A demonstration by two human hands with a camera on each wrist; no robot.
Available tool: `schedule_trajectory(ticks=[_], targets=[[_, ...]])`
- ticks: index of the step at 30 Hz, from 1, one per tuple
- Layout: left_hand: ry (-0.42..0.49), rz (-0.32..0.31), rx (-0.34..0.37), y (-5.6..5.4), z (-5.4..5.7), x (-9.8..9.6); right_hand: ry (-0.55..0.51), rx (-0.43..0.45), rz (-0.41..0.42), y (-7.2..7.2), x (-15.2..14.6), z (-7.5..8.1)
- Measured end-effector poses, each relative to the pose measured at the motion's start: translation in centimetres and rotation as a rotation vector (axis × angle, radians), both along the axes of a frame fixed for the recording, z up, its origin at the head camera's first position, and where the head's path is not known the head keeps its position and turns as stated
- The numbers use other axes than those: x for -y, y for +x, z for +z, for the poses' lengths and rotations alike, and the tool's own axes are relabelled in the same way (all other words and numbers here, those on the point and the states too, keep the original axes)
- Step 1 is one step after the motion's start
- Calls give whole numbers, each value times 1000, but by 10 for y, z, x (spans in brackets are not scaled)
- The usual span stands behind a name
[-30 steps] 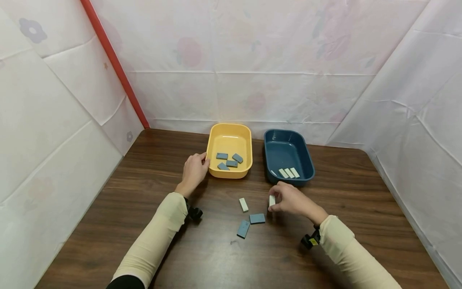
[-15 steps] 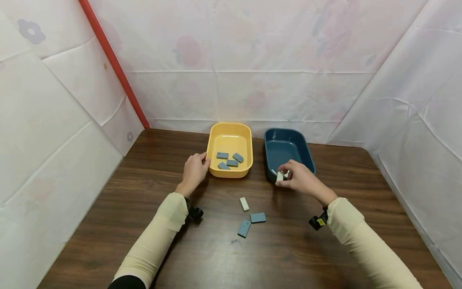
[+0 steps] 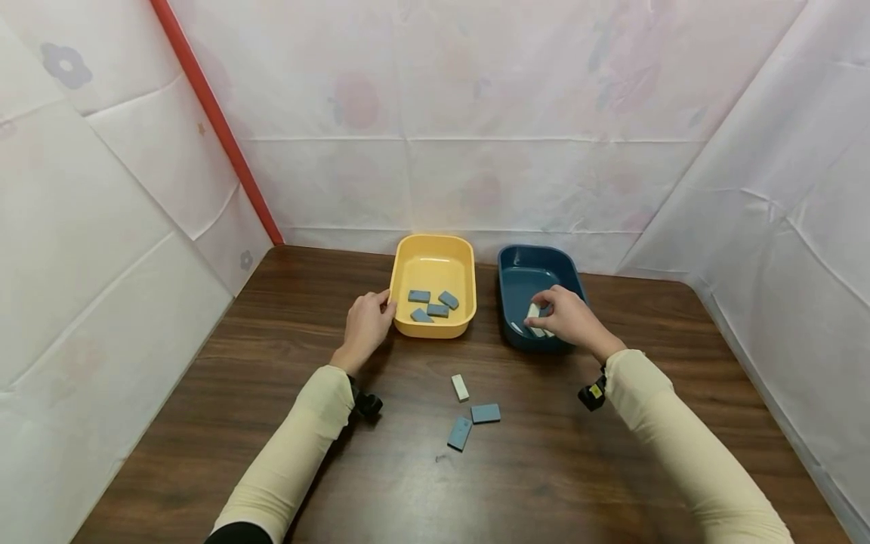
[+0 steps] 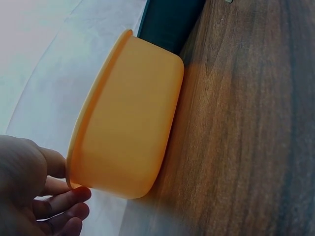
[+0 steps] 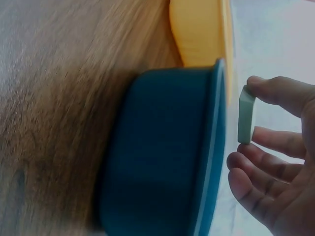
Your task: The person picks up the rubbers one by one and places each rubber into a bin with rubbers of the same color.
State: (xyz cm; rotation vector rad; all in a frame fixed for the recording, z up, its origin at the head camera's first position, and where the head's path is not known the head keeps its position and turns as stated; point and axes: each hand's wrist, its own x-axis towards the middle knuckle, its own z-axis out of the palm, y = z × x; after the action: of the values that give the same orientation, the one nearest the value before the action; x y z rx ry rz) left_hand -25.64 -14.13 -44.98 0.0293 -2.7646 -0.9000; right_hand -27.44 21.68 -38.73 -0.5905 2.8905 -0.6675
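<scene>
My left hand (image 3: 367,323) is at the left rim of the yellow tray (image 3: 435,330); in the left wrist view its fingers pinch the tray's edge. Several grey-blue rectangular blocks (image 3: 437,310) lie inside that tray. Over the front part of the dark blue tray (image 3: 506,302), my right hand (image 3: 569,316) holds a pale block (image 5: 247,115) between thumb and fingertips, above the rim. Other pale blocks are inside, partly hidden by the hand. On the table in front lie one pale block (image 3: 460,387) and two grey-blue blocks (image 3: 485,413) (image 3: 459,434).
The trays stand side by side at the back of the brown wooden table (image 3: 326,483), close to a white patterned sheet (image 3: 435,136). More sheeting borders both sides, and a red pole (image 3: 217,121) slants down at the left.
My right hand has carried the pale block from the table, right of the loose blocks, up and away to above the dark blue tray. My left hand has stayed at the yellow tray.
</scene>
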Motion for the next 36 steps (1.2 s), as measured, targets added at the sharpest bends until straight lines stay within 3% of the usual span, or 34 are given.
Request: schedule_trajectory(ticks=[18,36], targets=[[-6,-2,-5,0,1,1,36,28,-53,-34,4,-30],[-5,-7,-25,2,-1,0,157,64,-56,-52,17,-55]])
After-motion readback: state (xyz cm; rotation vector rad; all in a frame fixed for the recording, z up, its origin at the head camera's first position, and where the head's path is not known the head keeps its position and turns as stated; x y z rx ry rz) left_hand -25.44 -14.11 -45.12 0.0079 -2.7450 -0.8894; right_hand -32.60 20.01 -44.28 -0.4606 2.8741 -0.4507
